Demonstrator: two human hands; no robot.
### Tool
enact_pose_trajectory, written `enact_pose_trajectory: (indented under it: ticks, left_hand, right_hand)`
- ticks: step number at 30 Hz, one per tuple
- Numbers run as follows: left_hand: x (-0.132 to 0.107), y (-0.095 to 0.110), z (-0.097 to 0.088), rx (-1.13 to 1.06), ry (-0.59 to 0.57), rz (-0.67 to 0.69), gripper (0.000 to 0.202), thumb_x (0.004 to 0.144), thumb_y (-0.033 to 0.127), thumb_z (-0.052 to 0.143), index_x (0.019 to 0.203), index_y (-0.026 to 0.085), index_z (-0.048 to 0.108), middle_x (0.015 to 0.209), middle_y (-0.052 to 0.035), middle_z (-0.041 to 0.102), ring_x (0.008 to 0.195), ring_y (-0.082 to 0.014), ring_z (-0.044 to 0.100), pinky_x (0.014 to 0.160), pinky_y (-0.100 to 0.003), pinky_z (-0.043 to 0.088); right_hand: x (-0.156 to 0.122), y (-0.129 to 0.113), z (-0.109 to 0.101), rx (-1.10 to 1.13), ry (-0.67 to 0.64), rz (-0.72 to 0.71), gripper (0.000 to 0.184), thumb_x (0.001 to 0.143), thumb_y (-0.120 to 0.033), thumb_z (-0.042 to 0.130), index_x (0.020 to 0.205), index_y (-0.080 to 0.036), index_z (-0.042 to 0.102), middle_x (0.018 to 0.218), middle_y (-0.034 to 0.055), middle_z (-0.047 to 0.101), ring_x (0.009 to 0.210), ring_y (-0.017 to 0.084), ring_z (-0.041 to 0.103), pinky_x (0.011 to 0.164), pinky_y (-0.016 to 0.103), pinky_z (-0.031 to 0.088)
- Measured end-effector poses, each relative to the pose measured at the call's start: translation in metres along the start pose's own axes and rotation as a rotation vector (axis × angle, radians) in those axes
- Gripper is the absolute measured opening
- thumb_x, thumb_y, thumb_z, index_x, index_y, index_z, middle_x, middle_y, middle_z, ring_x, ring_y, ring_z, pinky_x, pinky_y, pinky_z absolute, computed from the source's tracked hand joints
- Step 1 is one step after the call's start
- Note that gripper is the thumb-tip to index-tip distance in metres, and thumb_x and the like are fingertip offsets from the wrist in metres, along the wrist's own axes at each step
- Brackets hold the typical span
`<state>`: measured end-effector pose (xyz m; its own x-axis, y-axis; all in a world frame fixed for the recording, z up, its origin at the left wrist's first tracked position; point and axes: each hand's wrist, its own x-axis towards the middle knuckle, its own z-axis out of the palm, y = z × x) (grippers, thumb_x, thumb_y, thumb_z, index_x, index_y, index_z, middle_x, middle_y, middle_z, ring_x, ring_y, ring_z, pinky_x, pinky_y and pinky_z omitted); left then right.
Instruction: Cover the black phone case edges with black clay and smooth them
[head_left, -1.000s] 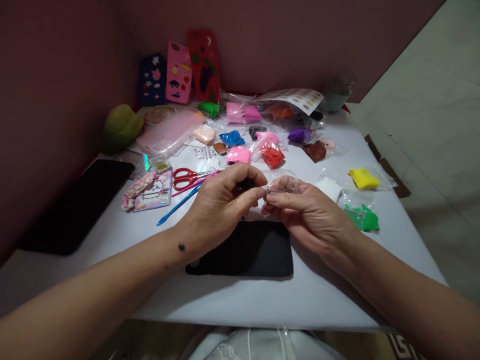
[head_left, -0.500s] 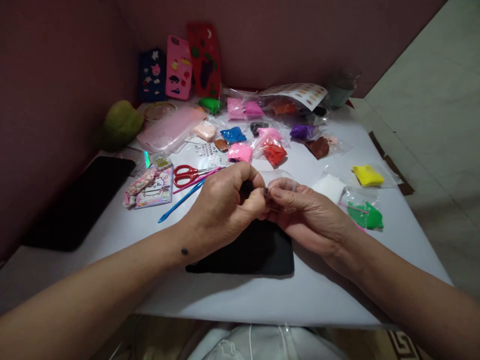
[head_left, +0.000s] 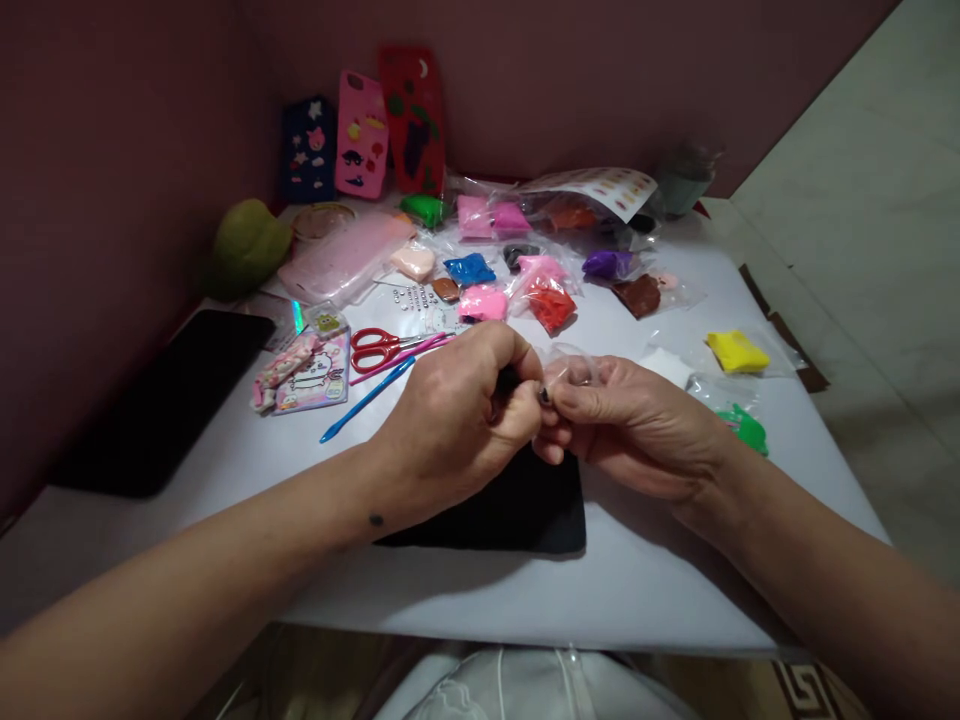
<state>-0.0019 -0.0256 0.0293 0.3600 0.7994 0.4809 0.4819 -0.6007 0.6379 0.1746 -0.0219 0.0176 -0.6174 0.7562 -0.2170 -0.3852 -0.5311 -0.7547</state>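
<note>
Two bare hands meet above the counter (head_left: 337, 595), and we record them at fingertip contact. We find the left hand (head_left: 454, 415) curled, its grip drawn together at the thumb and forefinger on a small dark piece (head_left: 544, 396); something darker sits within the curl, too shaded for us to identify. We note the right hand (head_left: 645, 430) with thumb and fingers pressed on clear plastic film (head_left: 566, 362), its thumb tip just beside the small dark piece. That piece therefore lies between both hands' fingertips, above the far edge of a flat black panel (head_left: 517, 515), which the left hand partly covers. To the left of the hands we list a blue tool (head_left: 367, 400) and red-handled scissors (head_left: 373, 350). Beyond the fingers we see a red packet (head_left: 553, 306) and a pink packet (head_left: 482, 302); to the right, a yellow packet (head_left: 737, 351) and a green packet (head_left: 748, 430). At the back we count three decorated cases (head_left: 362, 135) upright against the wall.
</note>
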Motion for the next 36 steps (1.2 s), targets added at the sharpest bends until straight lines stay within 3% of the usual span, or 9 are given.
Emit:
enact_pose_trajectory:
  ticks: [9,14,19,21,24,27,29,31,36]
  left_hand:
    - [0.000,-0.008,-0.003,0.026,-0.013,0.051,0.011,0.080,0.005,0.051,0.079,0.016,0.054,0.070,0.0025,0.056,0.054,-0.0051,0.046,0.049,-0.017,0.036]
    - [-0.001,-0.012,-0.004,-0.042,-0.061,0.152,0.009,0.083,0.006,0.051,0.083,0.015,0.054,0.074,-0.0007,0.059,0.063,-0.0080,0.052,0.057,-0.020,0.042]
    - [-0.004,-0.007,-0.002,-0.080,-0.071,0.167,0.011,0.082,0.005,0.053,0.083,0.016,0.053,0.074,-0.0009,0.059,0.064,-0.0095,0.054,0.057,-0.023,0.042]
    - [-0.002,-0.004,-0.003,-0.151,-0.075,0.086,0.011,0.083,0.005,0.053,0.082,0.016,0.054,0.074,-0.0002,0.059,0.064,-0.0094,0.054,0.058,-0.023,0.043]
    - [0.002,-0.002,-0.008,-0.390,-0.110,-0.179,0.005,0.086,0.011,0.056,0.084,0.016,0.057,0.072,0.0018,0.057,0.060,-0.0084,0.052,0.054,-0.023,0.043]
    - [0.006,-0.003,-0.014,-0.619,-0.157,-0.376,0.010,0.088,0.015,0.059,0.097,0.015,0.060,0.083,-0.0003,0.062,0.068,-0.0105,0.061,0.061,-0.024,0.051]
    - [0.007,-0.003,-0.016,-0.650,-0.164,-0.369,0.016,0.091,0.015,0.056,0.106,0.014,0.061,0.091,-0.0028,0.065,0.079,-0.0123,0.066,0.073,-0.026,0.056]
    - [0.007,-0.001,-0.016,-0.604,-0.129,-0.327,0.019,0.093,0.013,0.052,0.110,0.012,0.059,0.090,-0.0034,0.067,0.080,-0.0118,0.068,0.075,-0.025,0.057]
    - [0.005,0.005,-0.009,-0.628,-0.026,-0.376,0.017,0.088,0.011,0.058,0.102,0.018,0.051,0.077,0.0021,0.066,0.065,-0.0131,0.071,0.055,-0.023,0.058]
  right_hand:
    - [-0.002,0.002,0.003,0.057,0.111,-0.027,0.003,0.076,-0.013,0.079,0.075,-0.011,0.076,0.068,0.0013,0.063,0.057,0.007,0.058,0.061,0.019,0.055]
    - [-0.006,-0.003,0.000,0.051,-0.003,0.044,0.003,0.079,-0.011,0.074,0.077,-0.010,0.076,0.067,0.0015,0.062,0.060,0.008,0.060,0.064,0.020,0.055]
    - [-0.008,-0.007,-0.001,0.054,-0.079,0.067,0.007,0.082,-0.008,0.069,0.077,-0.008,0.074,0.067,0.0014,0.060,0.059,0.007,0.054,0.067,0.024,0.057]
    - [-0.008,-0.007,0.000,0.063,-0.060,0.053,0.011,0.084,-0.009,0.067,0.075,-0.007,0.072,0.067,0.0021,0.060,0.060,0.008,0.055,0.067,0.025,0.057]
    - [-0.005,-0.008,0.003,0.154,0.011,0.025,0.015,0.088,-0.006,0.061,0.077,-0.006,0.071,0.068,0.0024,0.058,0.061,0.009,0.055,0.065,0.024,0.056]
    - [-0.004,-0.007,0.004,0.279,0.080,0.000,0.015,0.087,-0.004,0.060,0.076,-0.006,0.069,0.068,0.0029,0.058,0.061,0.008,0.054,0.062,0.023,0.054]
    - [-0.004,-0.006,0.003,0.327,0.114,-0.010,0.013,0.086,-0.005,0.061,0.075,-0.007,0.069,0.068,0.0031,0.058,0.061,0.008,0.054,0.062,0.023,0.054]
    - [-0.003,-0.005,0.001,0.337,0.146,-0.017,0.010,0.085,-0.006,0.065,0.076,-0.008,0.069,0.068,0.0021,0.058,0.061,0.008,0.055,0.062,0.022,0.053]
    - [-0.001,-0.002,-0.001,0.237,0.230,-0.076,0.005,0.079,-0.010,0.074,0.076,-0.011,0.071,0.071,0.0006,0.057,0.063,0.007,0.054,0.064,0.022,0.051]
